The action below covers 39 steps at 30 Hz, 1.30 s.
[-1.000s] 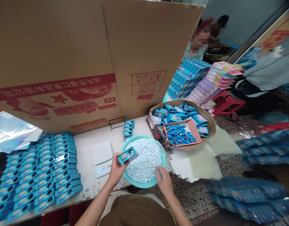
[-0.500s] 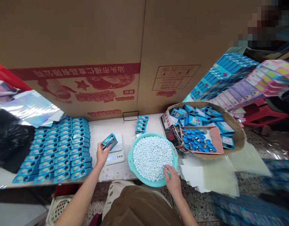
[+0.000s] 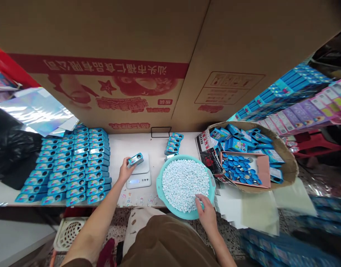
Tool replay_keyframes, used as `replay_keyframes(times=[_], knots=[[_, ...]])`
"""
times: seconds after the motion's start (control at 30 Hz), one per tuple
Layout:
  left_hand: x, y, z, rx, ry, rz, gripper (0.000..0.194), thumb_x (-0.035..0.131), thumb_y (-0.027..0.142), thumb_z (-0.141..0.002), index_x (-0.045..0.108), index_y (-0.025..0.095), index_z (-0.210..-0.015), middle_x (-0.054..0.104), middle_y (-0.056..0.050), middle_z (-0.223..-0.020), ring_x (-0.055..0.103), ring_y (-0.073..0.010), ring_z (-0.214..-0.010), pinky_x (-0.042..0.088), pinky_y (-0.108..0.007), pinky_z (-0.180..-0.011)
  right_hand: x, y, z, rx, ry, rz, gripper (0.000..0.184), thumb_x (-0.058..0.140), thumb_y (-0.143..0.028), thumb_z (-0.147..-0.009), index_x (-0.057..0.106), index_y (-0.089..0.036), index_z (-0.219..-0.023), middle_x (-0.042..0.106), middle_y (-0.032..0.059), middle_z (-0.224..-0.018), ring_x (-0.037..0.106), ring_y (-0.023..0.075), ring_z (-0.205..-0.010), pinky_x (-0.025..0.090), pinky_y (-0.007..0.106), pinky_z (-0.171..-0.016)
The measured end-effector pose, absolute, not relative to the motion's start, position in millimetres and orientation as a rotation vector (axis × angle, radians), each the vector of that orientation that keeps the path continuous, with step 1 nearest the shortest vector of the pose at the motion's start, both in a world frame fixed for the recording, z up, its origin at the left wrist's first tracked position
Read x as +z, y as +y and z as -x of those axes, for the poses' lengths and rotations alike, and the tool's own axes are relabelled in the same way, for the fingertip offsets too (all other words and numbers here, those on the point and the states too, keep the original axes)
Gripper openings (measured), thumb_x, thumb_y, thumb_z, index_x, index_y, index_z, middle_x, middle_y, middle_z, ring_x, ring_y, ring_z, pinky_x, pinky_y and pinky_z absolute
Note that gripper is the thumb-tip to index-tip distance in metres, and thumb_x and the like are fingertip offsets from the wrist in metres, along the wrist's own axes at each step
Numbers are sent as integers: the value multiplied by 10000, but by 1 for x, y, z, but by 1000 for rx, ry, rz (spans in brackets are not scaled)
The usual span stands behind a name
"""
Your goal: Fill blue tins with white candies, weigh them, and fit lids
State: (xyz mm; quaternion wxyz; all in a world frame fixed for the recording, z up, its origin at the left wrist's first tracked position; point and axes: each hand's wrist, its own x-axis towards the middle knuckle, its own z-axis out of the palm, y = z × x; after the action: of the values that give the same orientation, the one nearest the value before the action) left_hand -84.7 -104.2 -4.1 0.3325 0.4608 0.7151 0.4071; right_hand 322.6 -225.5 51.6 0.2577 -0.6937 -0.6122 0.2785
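My left hand (image 3: 126, 170) grips a small blue box (image 3: 136, 159) by its left end. The box is held over the white digital scale (image 3: 139, 181), its top face with a dark round hole turned up. Whether it touches the weighing plate I cannot tell. A turquoise basin (image 3: 161, 191) full of small white tablets (image 3: 184, 181) stands right of the scale. At its lower right my right hand (image 3: 206, 213) hovers over the tablets, thumb and fingertips drawn together; what is between them is too small to make out.
Rows of blue boxes (image 3: 76, 167) cover the table's left side; a short stack (image 3: 174, 142) stands behind the basin. At right, a cut-down carton (image 3: 291, 167) holds blue boxes and a pink tray (image 3: 263, 167) of blue caps. Large cardboard cartons (image 3: 117, 33) wall off the back.
My left hand has tipped the blue box so its holed end faces up more. My right hand stays at the basin's lower right, its fingers closer together. The view has shifted slightly.
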Motion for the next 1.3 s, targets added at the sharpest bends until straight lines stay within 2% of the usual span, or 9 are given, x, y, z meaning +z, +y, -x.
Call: replay_keyframes(times=[0.1,0.17,0.53,0.97,1.2,1.3], knots=[[1,-115,88,1084,1897,-1228,610,718,335,-600,447,226,-1136,572,-78,-1147,552,-244,-1099,425,-424,-942,51,-226,-319,766,-1669,1883,361,411,-464,-869,625,-185,-951,643,115,-1013,578,237,-977,440,401,-893],[5,-127,90,1101,1940,-1213,638,716,346,-612,425,231,-1168,571,-90,-1163,531,-251,-1142,411,-440,-961,51,-226,-316,783,-1682,1872,351,412,-453,-873,622,-184,-954,642,112,-1011,577,233,-975,440,398,-891],[7,-191,100,1090,2051,-1091,540,697,415,-640,475,231,-1096,612,-93,-1116,558,-253,-1112,411,-457,-943,45,-225,-307,843,-1690,1802,346,428,-464,-868,617,-182,-937,644,106,-971,576,231,-955,443,399,-879],[20,-169,97,1120,2063,-1114,521,706,415,-637,497,220,-1073,594,-93,-1146,544,-254,-1118,415,-459,-946,46,-230,-312,809,-1723,1835,325,410,-428,-883,608,-182,-959,639,105,-998,575,225,-973,452,383,-871],[31,-158,73,1121,2107,-1193,534,681,432,-671,490,222,-1124,552,-100,-1206,503,-263,-1160,417,-454,-964,39,-207,-271,828,-1967,1659,274,470,-320,-857,615,-194,-1052,628,95,-1058,566,225,-1022,455,388,-907],[31,-171,67,1061,2113,-1204,515,658,450,-689,496,220,-1120,560,-103,-1199,505,-270,-1154,414,-460,-961,35,-190,-242,827,-2098,1620,343,544,-248,-805,577,-203,-1143,595,102,-1114,537,246,-1074,447,396,-921]])
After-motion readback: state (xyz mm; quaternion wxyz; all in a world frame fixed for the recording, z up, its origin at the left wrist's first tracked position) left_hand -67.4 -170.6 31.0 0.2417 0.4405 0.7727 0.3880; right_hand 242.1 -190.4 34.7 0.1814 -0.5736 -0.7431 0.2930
